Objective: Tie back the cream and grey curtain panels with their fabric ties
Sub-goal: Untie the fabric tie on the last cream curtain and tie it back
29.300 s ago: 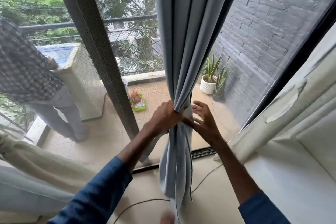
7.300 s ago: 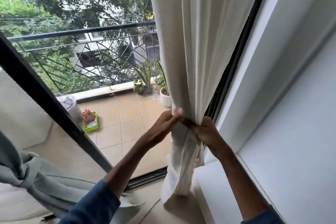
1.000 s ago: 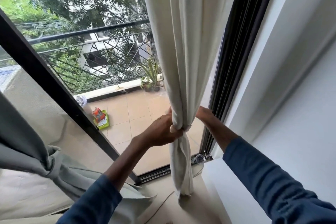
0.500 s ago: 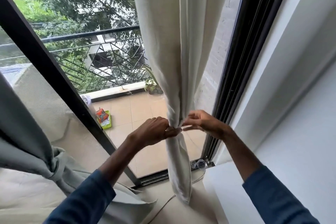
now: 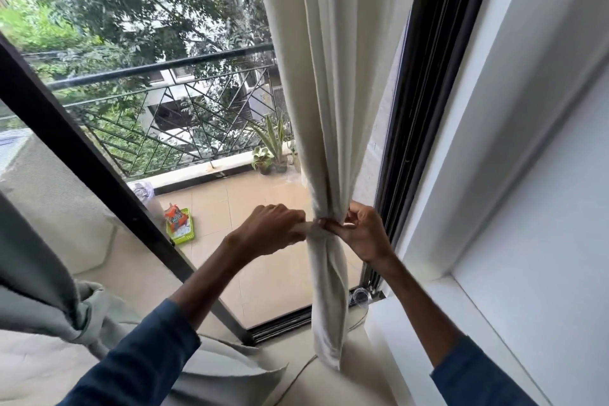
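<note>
The cream curtain panel point(image 5: 329, 82) hangs at the right of the window, bunched to a narrow waist at hand height and twisted below. A cream fabric tie point(image 5: 308, 227) wraps that waist. My left hand point(image 5: 270, 229) grips one end of the tie on the left of the bunch. My right hand point(image 5: 357, 231) pinches the tie on the right side, fingers curled at the waist. The grey curtain panel point(image 5: 36, 283) hangs at the far left, gathered by its own grey tie point(image 5: 86, 313).
A black window frame point(image 5: 418, 109) runs right beside the cream panel, with a white wall and ledge point(image 5: 428, 316) to its right. A slanted black mullion point(image 5: 85, 175) crosses the glass. Outside are a balcony railing, potted plants point(image 5: 270, 148) and a green tray point(image 5: 180, 224).
My hands have moved slightly apart along the tie at the cream panel's waist; my right hand has come round to the right side of the bunch. The view has shifted a little.
</note>
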